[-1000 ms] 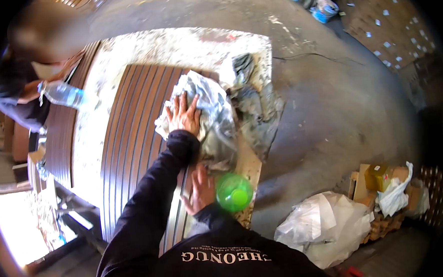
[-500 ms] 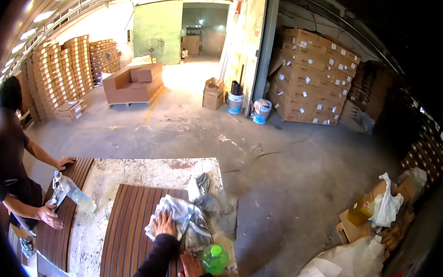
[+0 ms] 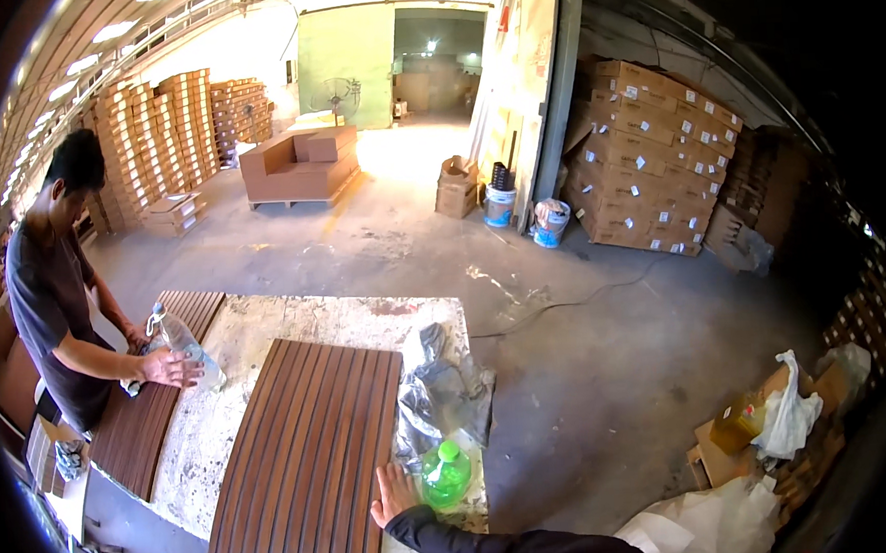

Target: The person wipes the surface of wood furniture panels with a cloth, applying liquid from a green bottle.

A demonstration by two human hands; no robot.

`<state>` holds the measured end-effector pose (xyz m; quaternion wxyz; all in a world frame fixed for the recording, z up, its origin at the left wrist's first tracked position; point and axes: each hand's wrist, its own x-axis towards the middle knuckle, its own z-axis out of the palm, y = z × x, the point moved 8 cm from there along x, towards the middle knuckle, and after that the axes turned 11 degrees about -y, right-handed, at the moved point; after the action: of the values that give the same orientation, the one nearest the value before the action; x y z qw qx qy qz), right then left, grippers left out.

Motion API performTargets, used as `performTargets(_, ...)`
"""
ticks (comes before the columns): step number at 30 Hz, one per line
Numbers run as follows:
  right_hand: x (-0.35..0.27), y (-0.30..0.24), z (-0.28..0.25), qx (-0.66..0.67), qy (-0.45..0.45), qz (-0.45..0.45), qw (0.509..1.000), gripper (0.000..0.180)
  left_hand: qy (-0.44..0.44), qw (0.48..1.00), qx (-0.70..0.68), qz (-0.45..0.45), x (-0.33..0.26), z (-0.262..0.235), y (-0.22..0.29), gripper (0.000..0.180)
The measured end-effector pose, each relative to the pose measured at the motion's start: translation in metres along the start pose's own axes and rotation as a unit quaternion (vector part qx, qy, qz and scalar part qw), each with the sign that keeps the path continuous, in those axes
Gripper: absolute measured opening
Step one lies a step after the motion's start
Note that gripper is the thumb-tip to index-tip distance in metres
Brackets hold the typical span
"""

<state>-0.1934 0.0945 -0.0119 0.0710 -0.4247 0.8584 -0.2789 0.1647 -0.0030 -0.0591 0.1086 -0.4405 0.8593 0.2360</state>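
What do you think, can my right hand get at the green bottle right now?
Probably yes: your right hand is close beside the green bottle, and nothing visible stands between them.

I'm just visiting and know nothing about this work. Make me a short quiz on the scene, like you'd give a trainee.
1. True or false: the green bottle stands to the right of the person's right hand.

2. Which thing lies on the table just beyond that bottle?
A) a fan
B) a crumpled grey heap
C) a cardboard box

3. Fill in the colour: the slatted panel nearest the right hand is ____.

Key: 1. True; 2. B; 3. brown.
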Motion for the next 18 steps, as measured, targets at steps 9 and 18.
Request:
performTargets(9, 0.016, -0.016, -0.012, -0.045, -0.064, 0.012, 0.997, 0.081, 0.050, 0.985, 0.048, 0.157, 0.069, -0.064, 0.165, 0.056)
performTargets(18, 0.014, -0.019, -0.003, 0.020, -0.087, 0.043, 0.995, 0.076, 0.081, 0.959, 0.117, 0.245, 0.296, -0.104, 0.333, 0.067)
